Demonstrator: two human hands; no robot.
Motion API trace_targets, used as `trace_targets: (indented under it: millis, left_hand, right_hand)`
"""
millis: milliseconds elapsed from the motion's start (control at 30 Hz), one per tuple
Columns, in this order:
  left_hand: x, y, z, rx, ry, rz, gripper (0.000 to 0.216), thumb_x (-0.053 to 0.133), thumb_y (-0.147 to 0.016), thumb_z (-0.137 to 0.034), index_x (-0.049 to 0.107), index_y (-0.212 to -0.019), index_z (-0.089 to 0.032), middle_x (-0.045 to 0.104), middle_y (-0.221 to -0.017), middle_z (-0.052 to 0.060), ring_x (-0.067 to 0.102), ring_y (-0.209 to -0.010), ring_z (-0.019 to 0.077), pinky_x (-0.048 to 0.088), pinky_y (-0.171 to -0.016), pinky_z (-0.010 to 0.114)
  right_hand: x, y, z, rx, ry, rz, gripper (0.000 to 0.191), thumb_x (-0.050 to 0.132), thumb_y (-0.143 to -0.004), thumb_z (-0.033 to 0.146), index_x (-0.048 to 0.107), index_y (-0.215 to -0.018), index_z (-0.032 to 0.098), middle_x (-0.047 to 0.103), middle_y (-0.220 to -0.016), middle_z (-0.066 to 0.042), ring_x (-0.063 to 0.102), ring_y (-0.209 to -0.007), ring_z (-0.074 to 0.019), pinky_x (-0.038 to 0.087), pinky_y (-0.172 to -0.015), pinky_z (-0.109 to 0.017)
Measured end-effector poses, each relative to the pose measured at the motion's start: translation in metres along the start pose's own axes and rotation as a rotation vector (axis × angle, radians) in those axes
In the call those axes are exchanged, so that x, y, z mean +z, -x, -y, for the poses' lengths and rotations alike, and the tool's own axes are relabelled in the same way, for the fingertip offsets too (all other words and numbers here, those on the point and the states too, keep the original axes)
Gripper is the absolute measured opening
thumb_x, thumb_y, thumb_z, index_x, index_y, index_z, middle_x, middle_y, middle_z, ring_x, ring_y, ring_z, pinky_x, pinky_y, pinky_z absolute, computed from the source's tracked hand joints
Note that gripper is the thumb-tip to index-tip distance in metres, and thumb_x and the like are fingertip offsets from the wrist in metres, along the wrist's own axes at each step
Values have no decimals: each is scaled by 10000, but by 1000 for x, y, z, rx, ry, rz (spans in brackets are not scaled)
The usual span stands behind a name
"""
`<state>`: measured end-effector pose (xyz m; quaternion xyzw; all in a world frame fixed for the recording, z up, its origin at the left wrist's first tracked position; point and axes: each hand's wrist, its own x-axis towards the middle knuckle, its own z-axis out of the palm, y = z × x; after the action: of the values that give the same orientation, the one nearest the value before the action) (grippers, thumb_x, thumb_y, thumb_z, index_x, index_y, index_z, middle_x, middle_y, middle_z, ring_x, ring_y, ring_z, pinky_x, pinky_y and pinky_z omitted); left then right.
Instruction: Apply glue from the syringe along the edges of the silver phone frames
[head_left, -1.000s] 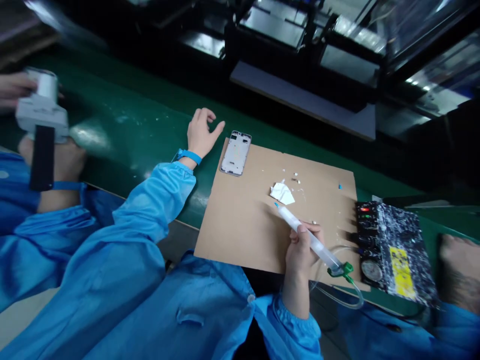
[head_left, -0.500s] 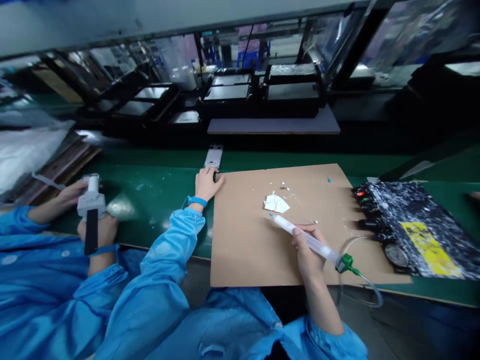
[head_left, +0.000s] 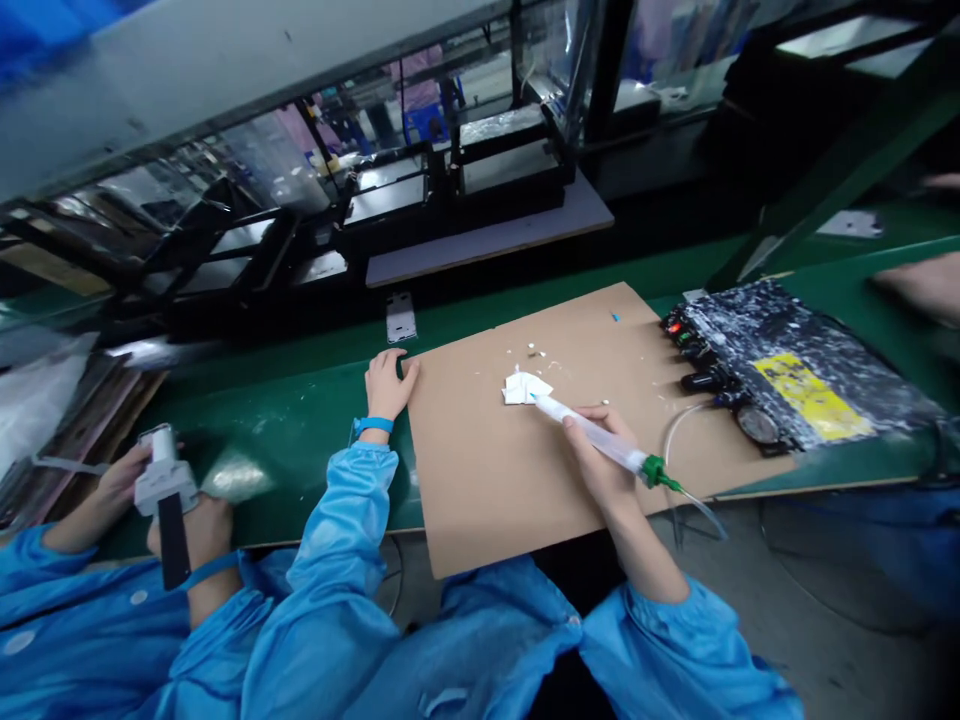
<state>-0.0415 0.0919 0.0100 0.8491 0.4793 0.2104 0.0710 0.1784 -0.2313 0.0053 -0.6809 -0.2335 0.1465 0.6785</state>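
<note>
My right hand (head_left: 604, 450) is wrapped round a translucent dispensing syringe (head_left: 596, 432) with a green cap and a clear hose at its back end. Its blue tip lies at a folded white paper (head_left: 525, 387) on the brown cardboard sheet (head_left: 495, 490); whether they touch I cannot tell. My left hand (head_left: 389, 384), wearing a blue wrist strap, lies with fingers spread at the cardboard's left edge. Just beyond its fingertips a flat pale phone-shaped part (head_left: 400, 317) rests on the green bench.
A speckled black dispenser box (head_left: 795, 370) with knobs and a gauge stands at right. At left, a co-worker's hands (head_left: 199, 530) hold a white and black device (head_left: 165, 490). Another person's blurred hand (head_left: 926, 285) is far right. Black trays (head_left: 386, 200) line the shelf behind.
The view has tilted and swung to the right. The syringe tip has moved from just below the white paper to its edge. My left hand still lies by the cardboard's edge.
</note>
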Motion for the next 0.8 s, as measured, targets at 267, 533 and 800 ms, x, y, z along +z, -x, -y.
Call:
trace_targets:
  millis: [267,533,800]
  left_hand:
    - [-10,13,-38,223,46,26,206,597,-1060,-402,708,-1102,-233,740,-1229,130,670,-1195,314,545,-1070,471]
    - [23,73,-131,591,279,218,230,590,-1094,-281,773,-1232,-256,734,-1101,87,693,-1049,253,595,-966,419]
    - [39,76,-133,638,384,198,294,551,-1161,-320,788,-1326,-266,742,-1173,81,691,-1061,218,612,-958,380]
  right_hand:
    - [1,4,-4,-7,87,-19,333,834,-862,530,750,-939,218,778,-853,-56,681,-694,-215,516,-636,-335]
    - [2,2,-7,-31,136,16,295,813,-854,508,742,-893,225,724,-750,-15,608,-614,-179,440,-587,-306]
    - [0,2,-8,-30,139,73,355,841,-872,557,772,-927,214,738,-764,-34,624,-622,-191,477,-572,-307]
